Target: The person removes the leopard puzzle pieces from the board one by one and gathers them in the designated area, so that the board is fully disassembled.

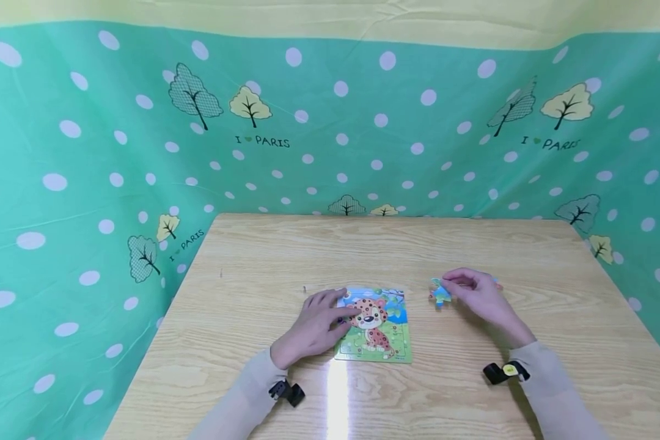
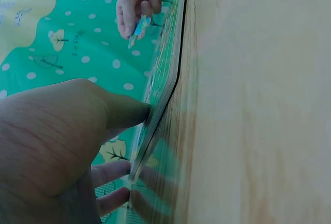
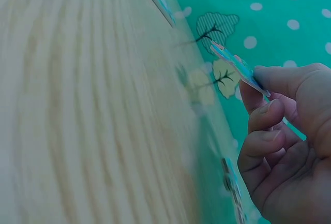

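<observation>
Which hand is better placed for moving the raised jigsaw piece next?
Probably the right hand: it pinches the jigsaw piece above the wood-grain table. The left hand rests at the leopard puzzle's left side, away from that piece.
</observation>
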A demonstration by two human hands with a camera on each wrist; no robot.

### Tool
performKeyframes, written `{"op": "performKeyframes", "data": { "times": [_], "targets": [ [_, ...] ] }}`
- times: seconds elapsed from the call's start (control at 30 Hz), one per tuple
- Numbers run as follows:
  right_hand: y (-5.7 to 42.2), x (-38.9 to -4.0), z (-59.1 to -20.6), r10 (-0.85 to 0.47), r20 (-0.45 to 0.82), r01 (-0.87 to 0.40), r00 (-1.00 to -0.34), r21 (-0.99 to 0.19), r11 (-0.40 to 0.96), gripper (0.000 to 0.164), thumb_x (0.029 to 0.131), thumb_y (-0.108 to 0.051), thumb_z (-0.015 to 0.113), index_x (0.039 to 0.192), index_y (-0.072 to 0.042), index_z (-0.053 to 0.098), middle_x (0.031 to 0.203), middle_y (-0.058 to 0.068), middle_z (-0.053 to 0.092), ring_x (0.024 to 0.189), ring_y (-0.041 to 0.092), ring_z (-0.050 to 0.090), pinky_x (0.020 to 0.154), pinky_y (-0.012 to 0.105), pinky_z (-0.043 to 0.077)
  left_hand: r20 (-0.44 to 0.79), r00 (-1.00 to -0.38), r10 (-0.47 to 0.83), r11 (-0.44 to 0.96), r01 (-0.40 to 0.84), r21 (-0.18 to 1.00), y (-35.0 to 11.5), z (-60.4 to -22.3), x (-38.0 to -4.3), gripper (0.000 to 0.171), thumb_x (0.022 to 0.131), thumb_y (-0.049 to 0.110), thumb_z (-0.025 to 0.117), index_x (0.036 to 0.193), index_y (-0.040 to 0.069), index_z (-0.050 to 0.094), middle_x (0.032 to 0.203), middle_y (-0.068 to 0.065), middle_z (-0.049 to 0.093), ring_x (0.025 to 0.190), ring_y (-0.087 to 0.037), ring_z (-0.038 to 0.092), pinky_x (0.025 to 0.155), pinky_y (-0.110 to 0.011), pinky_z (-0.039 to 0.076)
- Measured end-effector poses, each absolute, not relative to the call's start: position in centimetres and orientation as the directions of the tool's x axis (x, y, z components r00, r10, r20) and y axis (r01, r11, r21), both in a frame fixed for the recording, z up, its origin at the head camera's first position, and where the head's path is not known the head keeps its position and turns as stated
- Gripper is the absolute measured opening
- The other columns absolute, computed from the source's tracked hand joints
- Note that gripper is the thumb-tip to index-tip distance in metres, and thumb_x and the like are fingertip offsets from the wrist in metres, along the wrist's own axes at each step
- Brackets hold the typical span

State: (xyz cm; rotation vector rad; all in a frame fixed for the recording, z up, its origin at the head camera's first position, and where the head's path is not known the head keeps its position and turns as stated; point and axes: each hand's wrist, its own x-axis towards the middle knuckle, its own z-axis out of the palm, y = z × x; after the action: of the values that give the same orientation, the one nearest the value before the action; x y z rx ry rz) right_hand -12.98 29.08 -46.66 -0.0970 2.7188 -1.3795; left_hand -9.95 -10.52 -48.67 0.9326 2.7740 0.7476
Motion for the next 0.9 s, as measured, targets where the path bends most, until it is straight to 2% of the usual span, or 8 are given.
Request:
{"op": "performKeyframes", "data": {
  "times": [0.07, 0.17, 0.3, 0.43, 0.5, 0.63, 0.73, 0.9],
  "targets": [
    [29.5, -12.9, -46.6, -0.086, -0.039, -0.020, -0.996, -0.802, 0.597, 0.036, 0.106, -0.035, 0.068, 0.125, -0.004, 0.072, 0.113, 0.013, 0.075, 0.090, 0.008, 0.062, 0.069, 0.022, 0.051, 0.040, -0.802, 0.595, 0.688, 0.535, 0.490, -10.5, -48.7, -9.9, 0.037, 0.108, 0.030, 0.059, 0.144, 0.027, 0.068, 0.170, -0.017, 0.040, 0.155, -0.046, 0.035, 0.125, -0.071, 0.025],
    [30.3, -12.9, -46.5, -0.069, -0.027, -0.019, -0.997, -0.811, 0.584, 0.037, 0.106, -0.034, 0.068, 0.125, -0.003, 0.072, 0.109, 0.012, 0.074, 0.079, 0.007, 0.060, 0.062, 0.023, 0.051, 0.034, -0.804, 0.593, 0.691, 0.531, 0.490, -10.5, -48.6, -9.8, 0.038, 0.107, 0.030, 0.061, 0.144, 0.026, 0.068, 0.169, -0.018, 0.040, 0.155, -0.046, 0.036, 0.125, -0.071, 0.025],
    [31.4, -12.8, -46.5, -0.040, -0.031, 0.002, -0.999, -0.818, 0.575, 0.038, 0.106, -0.035, 0.069, 0.126, -0.003, 0.071, 0.101, 0.001, 0.074, 0.070, 0.011, 0.058, 0.055, 0.026, 0.051, 0.032, -0.811, 0.584, 0.702, 0.524, 0.483, -10.3, -48.4, -9.8, 0.040, 0.106, 0.033, 0.063, 0.145, 0.023, 0.067, 0.169, -0.018, 0.042, 0.155, -0.045, 0.037, 0.126, -0.070, 0.025],
    [32.4, -12.8, -46.3, -0.010, -0.030, 0.018, -1.000, -0.810, 0.586, 0.042, 0.105, -0.039, 0.068, 0.128, -0.004, 0.070, 0.095, -0.010, 0.072, 0.071, 0.011, 0.059, 0.055, 0.026, 0.051, 0.033, -0.823, 0.567, 0.719, 0.514, 0.468, -10.0, -48.3, -9.8, 0.046, 0.104, 0.037, 0.066, 0.148, 0.021, 0.064, 0.168, -0.017, 0.043, 0.154, -0.043, 0.039, 0.127, -0.068, 0.027],
    [32.9, -12.8, -46.2, 0.003, -0.026, 0.023, -1.000, -0.806, 0.591, 0.045, 0.106, -0.042, 0.067, 0.129, -0.004, 0.070, 0.094, -0.011, 0.071, 0.068, 0.010, 0.058, 0.055, 0.027, 0.051, 0.039, -0.829, 0.558, 0.722, 0.508, 0.469, -9.8, -48.2, -9.8, 0.048, 0.103, 0.037, 0.067, 0.148, 0.020, 0.064, 0.167, -0.017, 0.044, 0.154, -0.042, 0.040, 0.127, -0.066, 0.029],
    [33.9, -12.9, -46.2, 0.036, -0.038, 0.052, -0.999, -0.819, 0.572, 0.048, 0.106, -0.042, 0.066, 0.132, -0.002, 0.068, 0.085, -0.006, 0.070, 0.058, 0.011, 0.054, 0.050, 0.028, 0.048, 0.040, -0.826, 0.562, 0.708, 0.506, 0.492, -9.5, -48.0, -9.5, 0.052, 0.102, 0.036, 0.069, 0.151, 0.019, 0.062, 0.166, -0.017, 0.046, 0.154, -0.039, 0.041, 0.127, -0.063, 0.032],
    [34.7, -12.9, -46.3, 0.061, -0.041, 0.069, -0.997, -0.821, 0.566, 0.049, 0.108, -0.041, 0.064, 0.135, -0.001, 0.066, 0.081, -0.004, 0.068, 0.058, 0.012, 0.054, 0.051, 0.029, 0.048, 0.039, -0.816, 0.576, 0.697, 0.516, 0.499, -9.3, -47.8, -9.3, 0.055, 0.101, 0.035, 0.070, 0.152, 0.017, 0.060, 0.165, -0.017, 0.047, 0.154, -0.039, 0.042, 0.126, -0.063, 0.034],
    [35.8, -12.9, -46.5, 0.109, -0.029, 0.085, -0.994, -0.825, 0.558, 0.051, 0.107, -0.042, 0.064, 0.137, 0.000, 0.064, 0.082, -0.010, 0.068, 0.062, 0.012, 0.056, 0.054, 0.029, 0.050, 0.028, -0.818, 0.575, 0.708, 0.515, 0.483, -9.3, -47.8, -9.2, 0.061, 0.102, 0.036, 0.070, 0.156, 0.014, 0.054, 0.165, -0.017, 0.046, 0.155, -0.039, 0.041, 0.126, -0.061, 0.035]
  ]
}}
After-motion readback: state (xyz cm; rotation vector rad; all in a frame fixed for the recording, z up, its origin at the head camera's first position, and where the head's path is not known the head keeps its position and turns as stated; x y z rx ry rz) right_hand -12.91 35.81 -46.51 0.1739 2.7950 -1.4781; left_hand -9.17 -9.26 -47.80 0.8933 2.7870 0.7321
